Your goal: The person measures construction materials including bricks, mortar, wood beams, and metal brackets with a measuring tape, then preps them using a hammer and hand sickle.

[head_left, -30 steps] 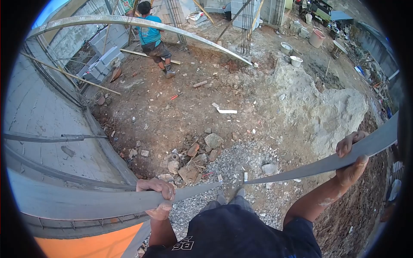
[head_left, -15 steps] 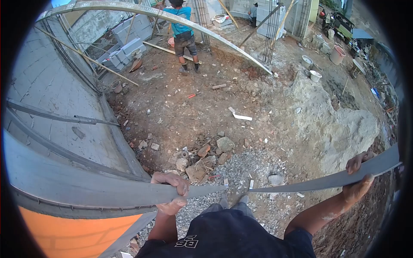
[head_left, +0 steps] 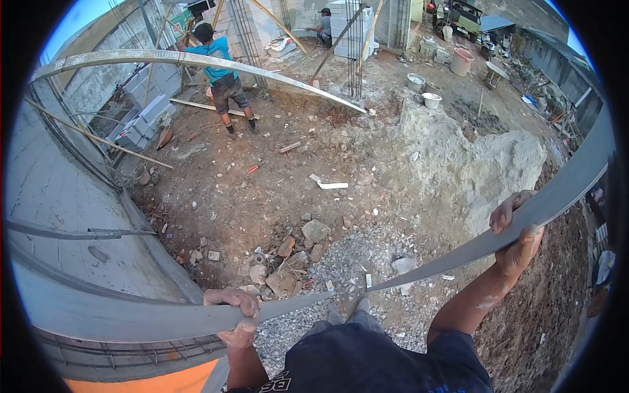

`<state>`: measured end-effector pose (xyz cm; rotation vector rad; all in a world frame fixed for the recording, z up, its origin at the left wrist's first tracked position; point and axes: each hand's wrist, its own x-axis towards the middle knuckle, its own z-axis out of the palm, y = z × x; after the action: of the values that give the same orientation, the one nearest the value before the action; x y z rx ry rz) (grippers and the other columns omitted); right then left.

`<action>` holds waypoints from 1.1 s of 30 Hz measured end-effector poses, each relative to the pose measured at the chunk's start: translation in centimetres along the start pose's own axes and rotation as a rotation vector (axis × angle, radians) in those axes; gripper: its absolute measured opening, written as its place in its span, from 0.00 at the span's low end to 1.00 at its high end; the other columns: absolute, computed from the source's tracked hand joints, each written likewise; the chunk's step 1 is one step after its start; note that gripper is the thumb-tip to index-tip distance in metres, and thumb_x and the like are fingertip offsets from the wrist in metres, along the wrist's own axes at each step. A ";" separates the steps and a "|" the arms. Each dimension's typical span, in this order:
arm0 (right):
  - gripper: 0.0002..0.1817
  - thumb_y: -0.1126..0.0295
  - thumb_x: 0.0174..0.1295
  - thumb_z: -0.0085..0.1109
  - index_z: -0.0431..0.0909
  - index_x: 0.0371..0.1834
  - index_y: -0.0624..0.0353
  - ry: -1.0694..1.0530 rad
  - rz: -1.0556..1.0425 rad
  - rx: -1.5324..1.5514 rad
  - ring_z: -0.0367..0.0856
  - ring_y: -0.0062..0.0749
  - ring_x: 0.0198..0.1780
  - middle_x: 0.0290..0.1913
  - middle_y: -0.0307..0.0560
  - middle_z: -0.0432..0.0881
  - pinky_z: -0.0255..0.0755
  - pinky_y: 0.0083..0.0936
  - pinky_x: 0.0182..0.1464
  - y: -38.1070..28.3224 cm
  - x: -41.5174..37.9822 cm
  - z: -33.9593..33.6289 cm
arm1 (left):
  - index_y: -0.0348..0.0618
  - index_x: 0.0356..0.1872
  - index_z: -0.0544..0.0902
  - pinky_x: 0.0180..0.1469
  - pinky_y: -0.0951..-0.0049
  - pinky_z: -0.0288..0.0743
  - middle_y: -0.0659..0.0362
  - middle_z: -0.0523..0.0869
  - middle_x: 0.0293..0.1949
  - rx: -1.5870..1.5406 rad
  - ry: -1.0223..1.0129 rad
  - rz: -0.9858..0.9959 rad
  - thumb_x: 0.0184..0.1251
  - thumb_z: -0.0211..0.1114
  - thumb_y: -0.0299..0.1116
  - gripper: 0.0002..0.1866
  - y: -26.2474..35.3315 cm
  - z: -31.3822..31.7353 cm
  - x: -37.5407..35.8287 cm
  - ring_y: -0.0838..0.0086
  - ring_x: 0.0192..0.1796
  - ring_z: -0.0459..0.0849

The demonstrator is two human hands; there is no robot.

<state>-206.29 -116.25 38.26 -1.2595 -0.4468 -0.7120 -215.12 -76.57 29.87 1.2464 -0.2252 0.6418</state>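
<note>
My left hand [head_left: 234, 316] is closed around a long, flat grey strip [head_left: 151, 322], fingers over its top edge and thumb below. This strip runs from the left side of the view to a narrow end near my feet. On the right, my right hand [head_left: 515, 230] grips another long grey strip [head_left: 445, 261], with the thumb along its lower edge. That one slopes up toward the upper right. Both inner ends lie close together over the gravel, with a gap between them and a small white piece [head_left: 368, 280] at the right end.
Broken bricks and stones [head_left: 283, 283] lie on gravel ahead. A grey block wall [head_left: 78, 255] stands left, and a sand mound [head_left: 475, 164] right. A curved beam [head_left: 196, 59] spans the back, near a person [head_left: 219, 72] in blue. Another person [head_left: 322, 29] crouches farther off. Buckets [head_left: 431, 100] stand behind the mound.
The scene has shifted left and slightly up in the view. My right hand and the outer part of its strip have risen; both hands keep their grip.
</note>
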 end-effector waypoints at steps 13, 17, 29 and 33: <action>0.34 0.53 0.51 0.67 0.61 0.44 0.70 0.041 -0.031 0.051 0.68 0.25 0.29 0.35 0.47 0.64 0.66 0.17 0.24 -0.3 -0.5 -1.2 | 0.45 0.38 0.64 0.27 0.75 0.70 0.63 0.70 0.22 0.028 -0.015 -0.001 0.43 0.76 0.41 0.28 0.0 0.1 -0.4 0.77 0.23 0.72; 0.34 0.52 0.51 0.67 0.61 0.44 0.70 0.034 -0.016 0.036 0.69 0.25 0.29 0.34 0.47 0.65 0.66 0.17 0.24 -0.6 -0.5 -1.3 | 0.45 0.38 0.64 0.27 0.75 0.70 0.63 0.70 0.22 0.024 -0.022 0.000 0.43 0.76 0.41 0.29 -0.1 0.1 -0.4 0.77 0.23 0.72; 0.34 0.50 0.51 0.66 0.61 0.43 0.69 0.038 -0.045 -0.010 0.68 0.24 0.27 0.29 0.46 0.65 0.65 0.16 0.24 -1.3 -0.7 -0.6 | 0.44 0.37 0.64 0.28 0.75 0.71 0.63 0.69 0.21 0.027 -0.043 0.006 0.44 0.76 0.43 0.29 -0.5 0.4 -0.1 0.77 0.23 0.72; 0.33 0.49 0.52 0.65 0.60 0.43 0.68 0.053 -0.052 -0.021 0.67 0.24 0.27 0.29 0.46 0.65 0.64 0.16 0.23 -1.3 -0.9 -0.7 | 0.45 0.37 0.64 0.27 0.75 0.71 0.63 0.69 0.21 0.020 -0.050 -0.004 0.44 0.76 0.43 0.29 -0.5 0.4 0.0 0.77 0.23 0.72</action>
<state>-207.86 -116.87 38.42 -1.2493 -0.4311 -0.7943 -214.74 -77.05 29.59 1.2830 -0.2579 0.6115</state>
